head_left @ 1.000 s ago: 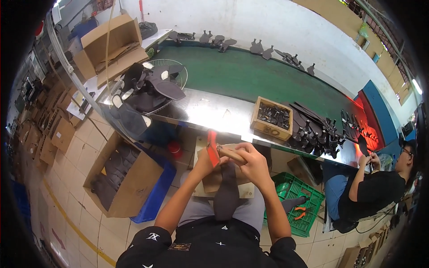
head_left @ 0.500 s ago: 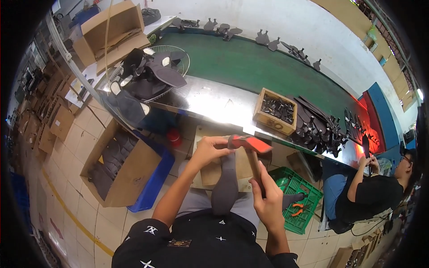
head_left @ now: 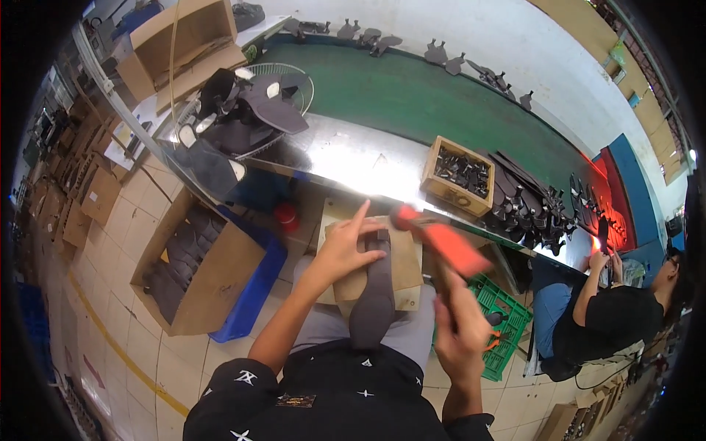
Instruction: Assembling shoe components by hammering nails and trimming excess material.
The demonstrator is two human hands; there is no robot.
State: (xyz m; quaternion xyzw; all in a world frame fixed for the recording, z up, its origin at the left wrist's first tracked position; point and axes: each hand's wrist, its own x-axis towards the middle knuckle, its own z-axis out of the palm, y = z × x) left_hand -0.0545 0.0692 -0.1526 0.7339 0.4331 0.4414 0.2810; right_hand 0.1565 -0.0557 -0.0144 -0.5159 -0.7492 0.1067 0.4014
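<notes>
A long dark grey insole-like shoe piece (head_left: 371,316) lies lengthwise in front of me, its broad rounded end at my lap and its narrow end over a light board (head_left: 404,283). Around that narrow end my left hand (head_left: 346,246) has its fingers and thumb spread; whether they touch it I cannot tell. My right hand (head_left: 462,331) is closed on the wooden handle of a hammer with a red head (head_left: 454,248). The hammer is blurred by motion, held above and right of the shoe piece.
Ahead runs a metal-edged bench with a green belt (head_left: 368,95). On it stand a wooden box (head_left: 460,200) of small dark parts, heeled shoe parts and a wire basket (head_left: 307,103). A carton (head_left: 213,287) is left, a green crate (head_left: 507,345) right; a co-worker (head_left: 618,316) sits far right.
The hammer has swung right and toward me with my right hand, its head leaving the left hand's fingertips. My left fingers have spread from a pinch near the hammer head.
</notes>
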